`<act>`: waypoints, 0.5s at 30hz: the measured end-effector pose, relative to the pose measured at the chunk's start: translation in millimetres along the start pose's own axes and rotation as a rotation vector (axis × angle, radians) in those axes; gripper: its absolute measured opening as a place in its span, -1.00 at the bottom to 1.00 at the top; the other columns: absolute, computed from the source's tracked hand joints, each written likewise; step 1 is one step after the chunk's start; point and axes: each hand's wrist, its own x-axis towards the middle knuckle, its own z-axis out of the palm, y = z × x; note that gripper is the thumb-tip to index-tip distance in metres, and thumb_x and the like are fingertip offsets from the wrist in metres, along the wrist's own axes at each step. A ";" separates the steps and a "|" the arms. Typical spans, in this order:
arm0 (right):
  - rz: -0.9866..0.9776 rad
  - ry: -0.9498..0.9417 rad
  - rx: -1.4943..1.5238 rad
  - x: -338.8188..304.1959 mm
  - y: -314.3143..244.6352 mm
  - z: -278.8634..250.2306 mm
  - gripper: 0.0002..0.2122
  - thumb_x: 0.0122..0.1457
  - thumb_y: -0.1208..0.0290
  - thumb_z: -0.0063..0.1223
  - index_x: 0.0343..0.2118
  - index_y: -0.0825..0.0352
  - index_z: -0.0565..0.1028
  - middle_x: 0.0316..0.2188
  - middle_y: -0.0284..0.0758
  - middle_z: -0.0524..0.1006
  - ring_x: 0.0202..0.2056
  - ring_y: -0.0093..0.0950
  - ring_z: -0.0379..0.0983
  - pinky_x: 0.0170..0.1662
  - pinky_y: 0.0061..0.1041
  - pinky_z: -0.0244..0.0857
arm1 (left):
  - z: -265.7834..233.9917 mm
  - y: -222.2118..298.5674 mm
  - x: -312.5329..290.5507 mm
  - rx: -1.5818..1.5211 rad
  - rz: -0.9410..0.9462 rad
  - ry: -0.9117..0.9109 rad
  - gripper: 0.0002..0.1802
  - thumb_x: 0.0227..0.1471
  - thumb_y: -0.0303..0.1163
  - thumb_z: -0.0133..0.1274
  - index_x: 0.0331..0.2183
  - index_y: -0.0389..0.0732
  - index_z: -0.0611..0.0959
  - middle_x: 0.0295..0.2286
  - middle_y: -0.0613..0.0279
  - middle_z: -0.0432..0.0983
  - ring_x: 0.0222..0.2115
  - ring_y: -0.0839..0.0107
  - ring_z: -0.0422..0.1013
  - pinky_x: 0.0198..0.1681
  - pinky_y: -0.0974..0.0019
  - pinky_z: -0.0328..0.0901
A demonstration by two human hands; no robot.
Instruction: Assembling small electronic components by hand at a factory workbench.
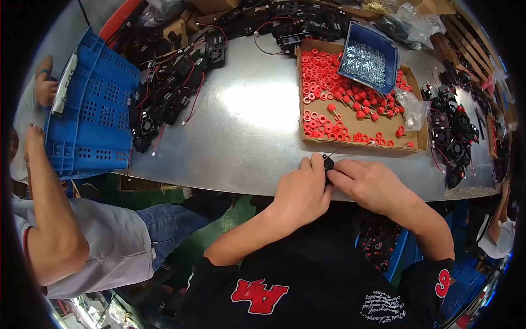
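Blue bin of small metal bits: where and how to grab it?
Probably by the left and right rims of the blue bin, one hand each, from above: its top is open, and its walls rise above the loose metal bits.

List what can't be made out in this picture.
All in the head view:
Full shape of the black part: mostly covered by the left hand and right hand.
Cardboard tray beneath the blue bin: hidden by that bin.
Exact shapes of the metal pieces: too small.
Person at far right: cut off by the round rim.
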 end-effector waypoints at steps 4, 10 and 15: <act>-0.009 0.018 -0.068 2.6 4.5 2.5 -0.87 0.01 0.44 0.05 -0.36 0.31 0.46 -0.45 -0.32 0.43 -0.39 -0.35 0.50 -0.39 -0.37 0.42 | -2.8 2.5 1.6 0.007 0.001 -0.014 -0.54 0.01 -0.28 0.15 -0.24 -0.36 0.30 -0.41 -0.16 0.46 -0.48 -0.12 0.51 -0.47 -0.01 0.42; 0.040 -0.026 -0.155 10.5 5.2 2.1 -0.81 0.15 0.30 0.05 -0.50 0.31 0.48 -0.51 -0.30 0.46 -0.43 -0.36 0.53 -0.35 -0.33 0.42 | -3.7 1.5 3.2 0.001 0.019 -0.006 -0.54 -0.02 -0.30 0.16 -0.25 -0.36 0.29 -0.41 -0.17 0.45 -0.47 -0.14 0.50 -0.46 -0.03 0.41; 0.072 0.185 0.005 6.3 1.5 -2.1 -0.73 0.08 0.23 0.22 -0.55 0.29 0.42 -0.55 -0.33 0.37 -0.44 -0.36 0.46 -0.39 -0.38 0.38 | -5.3 0.0 2.4 -0.001 0.012 -0.012 -0.54 -0.02 -0.33 0.14 -0.24 -0.37 0.26 -0.41 -0.23 0.44 -0.45 -0.21 0.47 -0.43 -0.10 0.38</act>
